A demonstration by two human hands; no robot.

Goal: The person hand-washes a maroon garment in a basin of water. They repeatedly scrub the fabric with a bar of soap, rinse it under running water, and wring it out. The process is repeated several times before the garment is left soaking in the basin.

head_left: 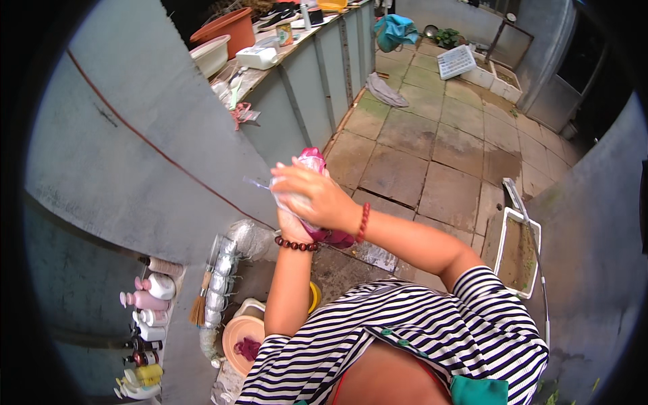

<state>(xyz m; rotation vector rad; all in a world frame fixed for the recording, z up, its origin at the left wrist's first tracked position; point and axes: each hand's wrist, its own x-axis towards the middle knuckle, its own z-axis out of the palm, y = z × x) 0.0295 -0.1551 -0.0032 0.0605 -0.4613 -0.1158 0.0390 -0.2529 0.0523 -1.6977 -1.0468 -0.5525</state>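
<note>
My two hands are together in the middle of the view, above the paved floor. My left hand (290, 221), with dark beads at its wrist, is mostly hidden beneath the right one. My right hand (327, 201), with a red bead bracelet, lies across it, fingers bent over a magenta and white bundle (312, 158). The bundle looks like wet cloth; its exact kind is unclear. One end shows beyond my fingers, and more magenta hangs below near the wrists. A thin, clear bluish strip (255, 183) sticks out to the left of my fingers.
Bottles (150, 300) line a shelf at lower left, near a brush (201, 302) and a foil-wrapped pipe (219, 277). Below stands a peach basin (236, 334) with magenta cloth. A cluttered ledge (314, 42) runs along the back left; a white planter (499, 253) stands right.
</note>
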